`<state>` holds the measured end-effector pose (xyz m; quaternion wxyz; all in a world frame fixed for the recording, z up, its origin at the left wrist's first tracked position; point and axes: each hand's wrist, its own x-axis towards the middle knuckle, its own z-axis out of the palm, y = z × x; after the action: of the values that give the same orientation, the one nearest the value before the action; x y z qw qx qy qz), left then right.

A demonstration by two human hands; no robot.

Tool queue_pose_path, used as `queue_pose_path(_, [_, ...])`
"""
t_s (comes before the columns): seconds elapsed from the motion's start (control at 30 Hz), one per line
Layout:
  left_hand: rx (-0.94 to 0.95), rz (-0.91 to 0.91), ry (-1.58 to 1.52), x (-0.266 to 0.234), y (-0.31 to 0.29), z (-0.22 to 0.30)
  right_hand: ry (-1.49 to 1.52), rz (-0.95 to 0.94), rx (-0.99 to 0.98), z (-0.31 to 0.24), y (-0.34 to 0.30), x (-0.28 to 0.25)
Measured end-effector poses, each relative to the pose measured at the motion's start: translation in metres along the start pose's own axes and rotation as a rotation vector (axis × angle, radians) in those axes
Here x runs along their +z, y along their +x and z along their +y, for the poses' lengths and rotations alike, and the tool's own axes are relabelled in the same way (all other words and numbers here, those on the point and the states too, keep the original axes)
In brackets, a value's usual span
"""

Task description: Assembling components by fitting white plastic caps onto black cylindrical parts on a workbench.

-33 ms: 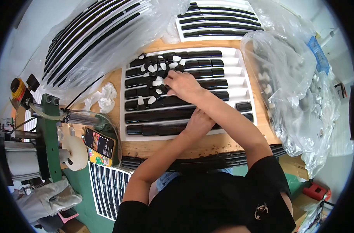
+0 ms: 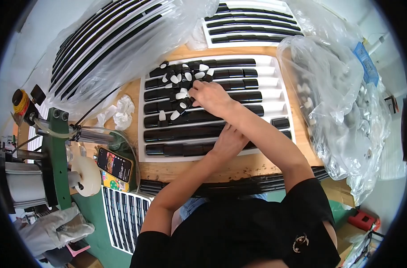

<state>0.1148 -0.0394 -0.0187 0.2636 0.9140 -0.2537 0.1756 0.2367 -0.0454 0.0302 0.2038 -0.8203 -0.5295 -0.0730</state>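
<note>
A white tray [image 2: 280, 82] with long grooves lies on the wooden table, holding rows of glossy black tube-like pieces [image 2: 181, 133]. Over its left half is a loose heap of small black pieces with white oval ends [image 2: 188, 77]. My right hand [image 2: 211, 99] reaches into the right edge of this heap, its fingers curled closed; what is between them is hidden. Below it, my left hand [image 2: 230, 142] rests over the lower rows, passing under my right forearm. Its fingers are bent together at a black piece, but their tips are partly covered.
A green-framed machine [image 2: 56, 156] with a pale roller stands at the left, beside a phone [image 2: 114, 164]. Crumpled tissue [image 2: 124, 111] lies left of the tray. Clear plastic bags [image 2: 342, 116] bulge at the right. More filled trays [image 2: 252, 41] stand at the back and lower left.
The fingers of my right hand have drawn in very slightly at the heap. Nothing else has visibly moved.
</note>
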Motion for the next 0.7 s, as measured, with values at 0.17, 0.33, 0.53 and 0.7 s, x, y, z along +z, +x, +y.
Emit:
queue_pose_path(0.17, [0.082,0.060,-0.003,-0.002,-0.003,0.003,-0.109,-0.036,-0.064,-0.001,0.008,-0.006])
queue_pose_path(0.33, [-0.103,0.108,-0.099,-0.020,-0.005,0.011,0.691,0.321,0.457,-0.009,-0.033,-0.035])
queue_pose_path(0.53, [-0.321,0.230,-0.737,-0.058,-0.020,0.032,1.190,0.465,0.788,-0.042,-0.166,-0.105])
queue_pose_path(0.7, [-0.539,0.018,-0.975,-0.069,-0.038,0.049,1.203,0.221,0.878,-0.067,-0.220,-0.111])
